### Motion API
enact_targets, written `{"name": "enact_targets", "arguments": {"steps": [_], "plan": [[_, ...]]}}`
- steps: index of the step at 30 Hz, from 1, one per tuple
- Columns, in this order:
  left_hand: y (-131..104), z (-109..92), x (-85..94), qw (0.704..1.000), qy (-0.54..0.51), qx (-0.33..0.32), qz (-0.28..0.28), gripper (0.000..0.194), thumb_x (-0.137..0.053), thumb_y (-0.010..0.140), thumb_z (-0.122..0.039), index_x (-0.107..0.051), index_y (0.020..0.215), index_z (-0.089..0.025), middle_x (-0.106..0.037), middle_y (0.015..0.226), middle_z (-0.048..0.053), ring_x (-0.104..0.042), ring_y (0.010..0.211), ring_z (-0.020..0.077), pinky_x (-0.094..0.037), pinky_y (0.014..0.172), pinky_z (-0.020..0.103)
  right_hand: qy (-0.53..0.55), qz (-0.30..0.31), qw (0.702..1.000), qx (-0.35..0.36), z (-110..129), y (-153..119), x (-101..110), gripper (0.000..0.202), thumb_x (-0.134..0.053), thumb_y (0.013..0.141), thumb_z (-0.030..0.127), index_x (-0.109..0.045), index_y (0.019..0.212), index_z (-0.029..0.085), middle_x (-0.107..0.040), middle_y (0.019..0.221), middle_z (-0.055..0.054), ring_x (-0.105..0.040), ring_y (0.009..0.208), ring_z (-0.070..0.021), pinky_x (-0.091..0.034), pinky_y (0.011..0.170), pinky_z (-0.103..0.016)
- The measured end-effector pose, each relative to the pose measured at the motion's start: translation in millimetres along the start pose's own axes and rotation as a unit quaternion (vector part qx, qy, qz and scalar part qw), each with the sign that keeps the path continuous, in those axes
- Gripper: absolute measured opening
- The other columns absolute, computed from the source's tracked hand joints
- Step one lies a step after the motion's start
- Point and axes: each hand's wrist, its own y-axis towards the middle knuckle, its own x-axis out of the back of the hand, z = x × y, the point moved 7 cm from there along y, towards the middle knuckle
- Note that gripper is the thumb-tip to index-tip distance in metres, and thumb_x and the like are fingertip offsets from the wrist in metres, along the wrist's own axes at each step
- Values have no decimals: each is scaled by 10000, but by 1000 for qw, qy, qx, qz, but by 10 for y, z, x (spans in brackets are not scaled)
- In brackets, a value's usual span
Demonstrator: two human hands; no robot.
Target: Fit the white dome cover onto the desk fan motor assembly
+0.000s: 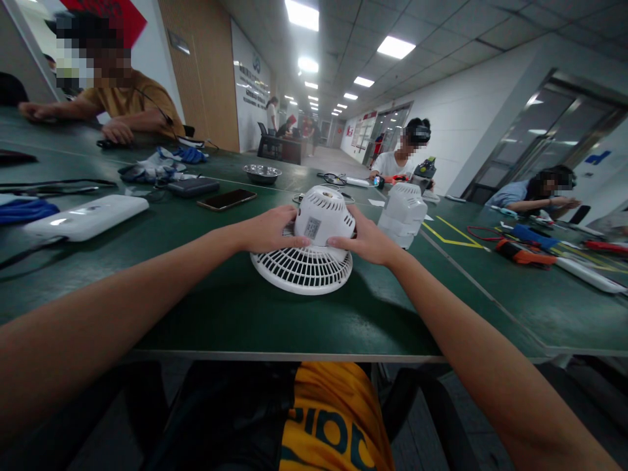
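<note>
A white fan (324, 219) is laid cage down on the green table (220, 320), near the front edge. Its round back is cut with small slots, and a grey label (312, 227) is stuck on it. Its sides are held between the left hand (269, 230) and right hand (367, 239) — part of the cage is hidden by them. A white plastic part (403, 212) is set behind the right hand; a phone (227, 199) and metal bowl (262, 174) are seen to the left.

White ceiling lights (301, 15) are glaring overhead, while the room is staying rather dim. Pale sheen is showing on the green table (220, 314), and soft shadows are lying around the fan (314, 271). The far hall (338, 154) is blurring; wide-angle distortion is tilting the right-hand doors (534, 144).
</note>
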Motion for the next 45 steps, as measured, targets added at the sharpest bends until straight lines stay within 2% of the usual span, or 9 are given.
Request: {"name": "enact_targets", "arguments": {"steps": [7,13,18,24,35,45], "plan": [[5,7,-1,1000,-3,-1,-4,810,-510,844,-729,-520,1420,-159,-546,1410,175,-583,1207,336,-490,954,434,3,4,1000,-6,16,-4,-1,808,-765,754,581,-445,1420,253,-611,1372,-109,-598,1237,-375,-463,1074,-626],[-4,3,-4,1000,-8,8,5,831,-506,840,-732,-478,1472,-193,-537,1434,168,-576,1221,351,-490,952,454,-1,5,1000,-9,24,-9,2,794,-754,760,592,-444,1410,258,-619,1358,-105,-617,1214,-365,-468,1076,-630],[3,-5,7,1000,-6,2,0,817,-512,838,-728,-505,1451,-188,-542,1426,170,-567,1235,355,-478,978,460,0,8,1000,-20,48,-14,7,805,-760,753,594,-445,1409,250,-622,1353,-117,-618,1215,-373,-491,1051,-629],[-11,11,-1,1000,-26,17,7,819,-523,835,-729,-484,1456,-197,-522,1450,156,-571,1233,336,-498,958,435,-1,5,1000,-14,49,-13,18,795,-757,754,600,-449,1401,256,-627,1351,-108,-615,1226,-370,-482,1064,-627],[2,8,-6,1000,-10,-3,-4,771,-527,849,-705,-513,1420,-188,-529,1442,159,-560,1247,323,-481,971,419,0,2,1000,-7,17,-9,10,790,-761,752,597,-454,1398,262,-640,1328,-98,-626,1204,-361,-485,1064,-626],[-3,13,6,1000,-15,5,-3,822,-522,831,-743,-518,1413,-162,-550,1404,171,-577,1219,335,-498,958,428,7,6,1000,-17,30,-14,6,803,-771,750,573,-449,1411,250,-623,1352,-116,-612,1226,-376,-468,1076,-641]]}}
